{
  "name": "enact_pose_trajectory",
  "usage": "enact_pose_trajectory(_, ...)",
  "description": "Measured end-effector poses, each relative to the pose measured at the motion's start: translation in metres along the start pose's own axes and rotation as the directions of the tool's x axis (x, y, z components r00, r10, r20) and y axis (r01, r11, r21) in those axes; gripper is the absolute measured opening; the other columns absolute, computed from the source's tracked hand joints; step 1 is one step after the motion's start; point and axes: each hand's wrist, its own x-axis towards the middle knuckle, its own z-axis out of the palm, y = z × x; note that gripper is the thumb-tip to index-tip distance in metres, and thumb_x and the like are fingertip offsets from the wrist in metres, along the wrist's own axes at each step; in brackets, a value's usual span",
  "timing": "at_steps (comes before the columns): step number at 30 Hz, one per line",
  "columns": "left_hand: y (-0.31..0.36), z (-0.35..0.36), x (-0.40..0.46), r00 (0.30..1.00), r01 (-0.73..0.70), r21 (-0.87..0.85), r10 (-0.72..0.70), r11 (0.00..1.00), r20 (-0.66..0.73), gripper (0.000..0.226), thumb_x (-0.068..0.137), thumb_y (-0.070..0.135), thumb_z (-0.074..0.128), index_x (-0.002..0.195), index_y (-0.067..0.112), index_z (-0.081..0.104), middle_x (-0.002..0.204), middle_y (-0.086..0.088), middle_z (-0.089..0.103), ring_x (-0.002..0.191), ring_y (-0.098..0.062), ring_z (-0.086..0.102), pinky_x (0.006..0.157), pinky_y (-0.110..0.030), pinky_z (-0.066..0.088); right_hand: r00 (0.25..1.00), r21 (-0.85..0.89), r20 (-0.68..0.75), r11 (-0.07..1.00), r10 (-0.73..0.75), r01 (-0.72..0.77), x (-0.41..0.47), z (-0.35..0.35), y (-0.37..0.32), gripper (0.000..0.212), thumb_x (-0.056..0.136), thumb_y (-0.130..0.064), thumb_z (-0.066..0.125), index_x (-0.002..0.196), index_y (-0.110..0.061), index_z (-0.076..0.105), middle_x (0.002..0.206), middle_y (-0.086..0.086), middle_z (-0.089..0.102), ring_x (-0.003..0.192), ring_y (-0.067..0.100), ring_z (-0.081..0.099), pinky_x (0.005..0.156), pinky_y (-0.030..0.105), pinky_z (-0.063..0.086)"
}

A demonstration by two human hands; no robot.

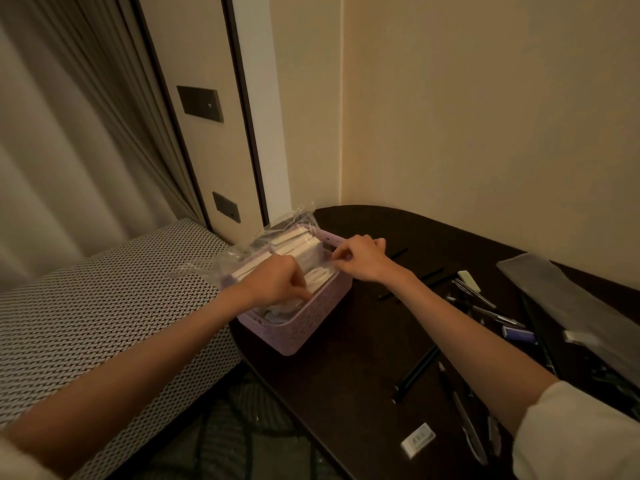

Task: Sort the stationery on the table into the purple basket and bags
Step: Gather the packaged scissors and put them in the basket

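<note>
Both hands pinch clear bags inside the purple basket.

No legible text; print on white eraser too blurred.

Dim warm indoor light, dark table loses detail, wide-angle bending at edges, slight softness throughout.

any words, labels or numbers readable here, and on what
No text here can be read.
White eraser at the near table edge: dark print on its sleeve, too small and blurred to read.
Upper dark wall panel: one tiny pale mark, unreadable.
Packets in the purple basket: no print shows.
Pens on the table: any markings too small to tell.
</note>
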Motion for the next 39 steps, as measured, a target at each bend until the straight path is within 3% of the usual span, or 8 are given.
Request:
enact_pose_trajectory(6, -0.006, -0.005, -0.010, 0.991, 0.033, 0.039, -0.037, 0.999, 0.130, 0.015, 0.080, 0.013, 0.075, 0.094, 0.016, 0.078, 0.083, 0.009, 0.068, 0.069, 0.002, 0.053, 0.058, -0.006, 0.037, 0.994, 0.210, 0.106, 0.976, 0.041, -0.063, 0.010, 0.005, -0.001, 0.012, 0.088, -0.025, 0.066, 0.093, -0.023, 0.076, 0.105, -0.010, 0.070, 0.119, 0.016, 0.051, 0.107, 0.050, 0.022)
enact_pose_trajectory(11, -0.008, 0.008, -0.010, 0.994, 0.058, 0.141, -0.071, 0.988, 0.083, 0.009, 0.078, 0.012, 0.074, 0.086, 0.013, 0.078, 0.091, 0.000, 0.075, 0.082, -0.012, 0.067, 0.074, -0.025, 0.050, 0.982, 0.237, 0.184, 0.968, 0.044, -0.087, 0.009, 0.007, -0.008, 0.009, 0.084, -0.023, 0.071, 0.089, -0.028, 0.075, 0.095, -0.023, 0.063, 0.123, 0.018, 0.048, 0.111, 0.055, 0.017)
enact_pose_trajectory(14, -0.007, 0.014, -0.005, 0.992, 0.045, 0.196, -0.066, 0.980, 0.104, 0.011, 0.080, 0.009, 0.071, 0.089, 0.009, 0.077, 0.092, -0.003, 0.075, 0.086, -0.017, 0.068, 0.075, -0.025, 0.049, 0.977, 0.237, 0.196, 0.964, 0.078, -0.125, 0.011, 0.009, -0.012, 0.008, 0.081, -0.018, 0.073, 0.078, -0.026, 0.074, 0.112, -0.015, 0.066, 0.125, 0.020, 0.047, 0.111, 0.059, 0.013)
enact_pose_trajectory(20, -0.006, 0.015, -0.007, 0.991, 0.037, 0.213, -0.062, 0.976, 0.115, 0.014, 0.081, 0.006, 0.068, 0.091, 0.007, 0.078, 0.094, -0.006, 0.075, 0.087, -0.019, 0.069, 0.071, -0.021, 0.044, 0.970, 0.147, 0.160, 0.968, 0.181, -0.205, 0.014, 0.013, -0.026, 0.024, 0.082, -0.006, 0.066, 0.073, -0.027, 0.068, 0.122, -0.010, 0.063, 0.121, 0.018, 0.049, 0.112, 0.051, 0.012)
enact_pose_trajectory(24, -0.006, 0.001, -0.011, 0.987, 0.028, 0.111, -0.045, 0.993, 0.157, 0.018, 0.085, 0.008, 0.068, 0.102, 0.007, 0.076, 0.104, -0.004, 0.074, 0.094, -0.016, 0.067, 0.072, -0.017, 0.043, 0.987, 0.040, 0.063, 0.988, 0.147, -0.150, 0.004, 0.003, -0.025, 0.015, 0.086, -0.015, 0.062, 0.092, -0.019, 0.075, 0.108, -0.005, 0.068, 0.112, 0.020, 0.054, 0.093, 0.039, 0.025)
enact_pose_trajectory(28, 0.000, -0.003, -0.017, 0.991, 0.106, -0.146, -0.116, 0.983, -0.061, 0.020, 0.091, 0.005, 0.062, 0.110, 0.004, 0.069, 0.107, -0.011, 0.072, 0.083, -0.015, 0.067, 0.072, -0.023, 0.055, 0.977, 0.104, -0.138, 0.983, 0.165, -0.151, -0.027, -0.016, -0.011, 0.018, 0.092, -0.023, 0.059, 0.106, -0.019, 0.069, 0.118, 0.000, 0.064, 0.115, 0.021, 0.054, 0.097, 0.040, 0.033)
enact_pose_trajectory(32, 0.042, 0.015, -0.027, 0.904, -0.013, -0.280, -0.108, 0.960, -0.413, 0.019, 0.091, 0.013, 0.062, 0.110, 0.011, 0.067, 0.106, -0.002, 0.070, 0.090, -0.012, 0.065, 0.083, -0.031, 0.055, 0.939, 0.189, -0.215, 0.954, 0.270, -0.231, -0.079, -0.032, 0.016, 0.032, 0.091, -0.027, 0.063, 0.120, -0.014, 0.060, 0.124, 0.006, 0.061, 0.118, 0.023, 0.055, 0.101, 0.044, 0.044)
enact_pose_trajectory(39, 0.138, 0.062, -0.029, 0.935, -0.178, -0.414, 0.022, 0.893, -0.353, 0.027, 0.090, 0.011, 0.064, 0.116, 0.011, 0.062, 0.105, 0.004, 0.063, 0.093, -0.008, 0.062, 0.084, -0.025, 0.053, 0.886, 0.198, -0.225, 0.910, 0.405, -0.366, -0.218, -0.058, 0.059, 0.045, 0.088, -0.021, 0.066, 0.130, -0.007, 0.054, 0.125, 0.010, 0.058, 0.115, 0.023, 0.057, 0.094, 0.031, 0.045)
